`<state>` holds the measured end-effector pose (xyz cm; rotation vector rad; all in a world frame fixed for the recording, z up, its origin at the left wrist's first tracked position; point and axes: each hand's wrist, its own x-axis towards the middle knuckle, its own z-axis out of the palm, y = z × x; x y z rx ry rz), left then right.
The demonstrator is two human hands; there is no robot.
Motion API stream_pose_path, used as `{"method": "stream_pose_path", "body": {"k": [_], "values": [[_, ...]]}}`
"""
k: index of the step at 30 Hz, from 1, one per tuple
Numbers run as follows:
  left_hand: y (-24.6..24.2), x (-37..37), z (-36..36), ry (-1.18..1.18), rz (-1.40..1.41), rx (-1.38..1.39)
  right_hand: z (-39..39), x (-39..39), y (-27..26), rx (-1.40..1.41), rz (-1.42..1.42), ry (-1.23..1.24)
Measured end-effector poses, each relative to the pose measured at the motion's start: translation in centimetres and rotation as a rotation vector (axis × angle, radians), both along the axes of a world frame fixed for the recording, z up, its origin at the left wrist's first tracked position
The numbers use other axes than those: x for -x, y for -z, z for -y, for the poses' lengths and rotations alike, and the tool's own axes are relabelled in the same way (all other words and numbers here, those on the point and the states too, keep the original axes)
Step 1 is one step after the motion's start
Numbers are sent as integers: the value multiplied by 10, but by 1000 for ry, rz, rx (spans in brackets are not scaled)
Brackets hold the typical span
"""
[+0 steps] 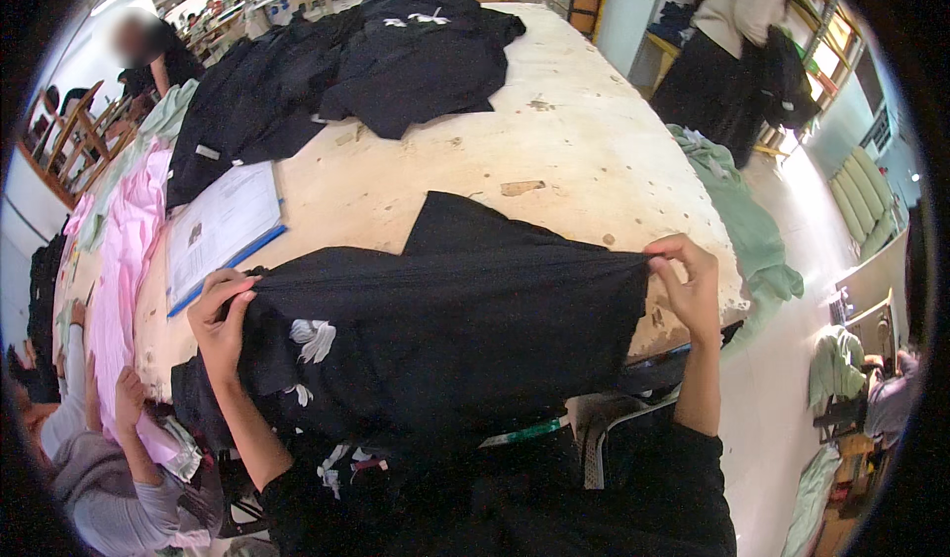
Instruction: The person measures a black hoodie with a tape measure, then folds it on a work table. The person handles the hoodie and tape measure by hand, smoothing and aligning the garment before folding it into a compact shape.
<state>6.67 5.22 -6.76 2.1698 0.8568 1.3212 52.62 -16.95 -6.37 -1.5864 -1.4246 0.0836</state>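
A black garment is stretched sideways between my two hands over the near edge of the table. My left hand pinches its left end between thumb and fingers. At the far right corner, my right hand grips the cloth the same way. A taut, gathered fold runs between the two grips. White embroidered or appliqué motifs show on the garment's left part. One pointed flap of the black cloth lies on the tabletop beyond the fold. The lower part hangs toward my lap.
On the worn wooden table lie a heap of black garments and a blue clipboard with printed sheets. A co-worker's hand is by pink cloth at left. Green cloth hangs off the right edge; another person stands beyond.
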Motion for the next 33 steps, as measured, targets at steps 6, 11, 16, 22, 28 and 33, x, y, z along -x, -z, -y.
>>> {"method": "stream_pose_path", "body": {"k": [6,11,16,22,28,33], "values": [[-26,-36,36,-33,-115,-172,-19,-30,25,-94,38,109],[-24,-43,45,-47,-88,-182,-26,-38,29,-116,54,141],[-24,-44,42,-50,-119,-200,-28,-41,31,-120,77,153],[-25,-45,41,-134,-159,-245,-23,-35,20,-152,133,157],[-25,-43,36,-199,-236,-300,-18,-27,7,-162,164,141],[-18,-43,30,-184,-183,-201,-14,-20,2,-154,143,135]]}}
